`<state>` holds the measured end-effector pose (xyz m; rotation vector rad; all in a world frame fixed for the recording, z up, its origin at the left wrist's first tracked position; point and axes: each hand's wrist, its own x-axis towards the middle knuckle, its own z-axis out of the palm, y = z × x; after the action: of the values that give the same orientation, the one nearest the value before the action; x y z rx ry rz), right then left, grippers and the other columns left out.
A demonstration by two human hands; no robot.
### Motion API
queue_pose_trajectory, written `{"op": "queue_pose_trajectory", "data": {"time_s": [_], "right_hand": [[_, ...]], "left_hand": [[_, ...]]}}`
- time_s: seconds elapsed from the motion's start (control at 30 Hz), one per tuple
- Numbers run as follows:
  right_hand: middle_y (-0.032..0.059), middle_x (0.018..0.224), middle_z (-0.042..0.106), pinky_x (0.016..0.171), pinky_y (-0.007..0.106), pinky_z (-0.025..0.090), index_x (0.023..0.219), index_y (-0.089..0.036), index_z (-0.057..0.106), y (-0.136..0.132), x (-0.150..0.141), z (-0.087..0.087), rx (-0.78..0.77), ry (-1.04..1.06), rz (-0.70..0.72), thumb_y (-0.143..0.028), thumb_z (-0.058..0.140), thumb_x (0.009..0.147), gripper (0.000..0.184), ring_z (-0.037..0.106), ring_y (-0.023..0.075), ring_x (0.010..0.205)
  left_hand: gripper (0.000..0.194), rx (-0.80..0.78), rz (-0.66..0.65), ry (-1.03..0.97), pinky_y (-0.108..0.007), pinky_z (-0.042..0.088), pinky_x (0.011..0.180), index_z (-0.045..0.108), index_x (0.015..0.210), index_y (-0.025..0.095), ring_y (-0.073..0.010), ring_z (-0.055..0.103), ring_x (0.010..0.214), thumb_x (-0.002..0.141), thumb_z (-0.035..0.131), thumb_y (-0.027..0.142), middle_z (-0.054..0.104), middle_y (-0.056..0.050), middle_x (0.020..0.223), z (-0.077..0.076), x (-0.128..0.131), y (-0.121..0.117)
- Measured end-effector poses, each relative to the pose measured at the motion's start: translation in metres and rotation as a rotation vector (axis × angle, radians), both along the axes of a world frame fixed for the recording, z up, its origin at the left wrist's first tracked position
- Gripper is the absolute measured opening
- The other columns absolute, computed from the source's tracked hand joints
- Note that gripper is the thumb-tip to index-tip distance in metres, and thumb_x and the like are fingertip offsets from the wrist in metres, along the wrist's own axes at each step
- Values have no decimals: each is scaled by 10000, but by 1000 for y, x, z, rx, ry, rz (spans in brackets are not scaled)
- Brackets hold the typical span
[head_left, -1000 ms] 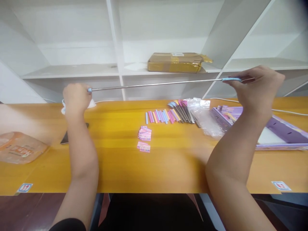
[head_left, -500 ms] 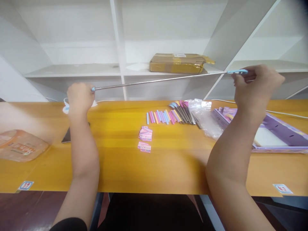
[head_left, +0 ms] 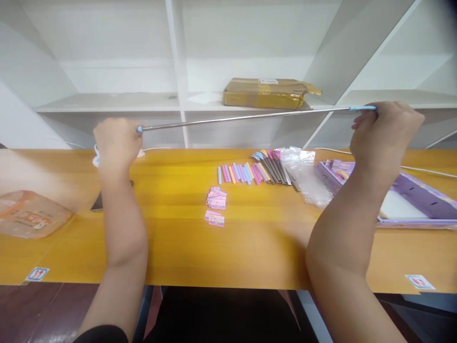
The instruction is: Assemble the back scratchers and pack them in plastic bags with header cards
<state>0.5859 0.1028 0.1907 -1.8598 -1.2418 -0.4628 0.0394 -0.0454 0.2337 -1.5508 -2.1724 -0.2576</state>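
Near to far (clock from view ctr.): cards point(head_left: 215, 218) at 6 o'clk, tubes point(head_left: 243, 174) at ctr. and bundled rods point(head_left: 274, 169) at 3, all on the table, touched by neither hand. Above, the held rod point(head_left: 264, 115) crosses 12 o'clk, L. hand point(head_left: 118, 143) (9–10) and R. hand point(head_left: 389, 126) (2–3) each w/ fingers closed on a blue end; it appears drawn out lengthwise, whereas the bundled rods look short, i.e. prob. not extended. Behind, at 1 o'clk, a carton point(head_left: 264, 93).

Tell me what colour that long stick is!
The long stick is silvery between its light blue ends; the head view shows it best.
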Motion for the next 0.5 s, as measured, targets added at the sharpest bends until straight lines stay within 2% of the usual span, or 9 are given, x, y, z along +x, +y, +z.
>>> {"op": "queue_pose_trajectory", "data": {"time_s": [0.1, 0.17, 0.27, 0.4, 0.5], "right_hand": [[36, 697, 512, 948, 392, 437, 679, -348, 395, 7, -1, -1, 94, 19, 12, 122, 389, 694, 470, 541, 226, 816], [35, 730, 556, 946, 384, 461, 765, -319, 592, 10, -3, 0, 96, 47, -14, 135, 356, 699, 515, 559, 219, 783], [94, 850, 694, 919, 386, 489, 1044, -215, 836, 14, -5, 2, 55, 64, -68, 128, 350, 720, 677, 580, 215, 746], [178, 1125, 787, 876, 376, 497, 1251, -159, 861, 9, -26, -2, 152, -74, 149, 68, 401, 825, 667, 627, 192, 771], [187, 1147, 769, 871, 363, 478, 1252, -150, 832, -10, -73, -10, 116, -185, 301, 12, 471, 938, 505, 670, 211, 896]], "left_hand": [[348, 0, 23, 14, -365, 263, 718, 852, 1120, 194, -236, 447, 809, 1067, 509, 207, 706, -100, 919, 2, -4, -4], [377, -7, 26, 10, -371, 279, 735, 858, 1159, 200, -248, 518, 852, 1088, 488, 223, 729, -112, 951, 4, -6, -7], [375, -31, 21, 23, -383, 301, 753, 860, 1144, 194, -276, 613, 922, 1083, 490, 213, 752, -129, 971, 7, -5, -11], [358, -50, -23, 52, -393, 365, 757, 872, 1137, 198, -311, 716, 997, 1065, 521, 205, 796, -157, 1032, 2, 16, -6], [352, -29, -119, 34, -401, 427, 760, 872, 1151, 229, -340, 764, 1023, 1084, 526, 221, 810, -157, 1033, -9, 51, 2]]}}
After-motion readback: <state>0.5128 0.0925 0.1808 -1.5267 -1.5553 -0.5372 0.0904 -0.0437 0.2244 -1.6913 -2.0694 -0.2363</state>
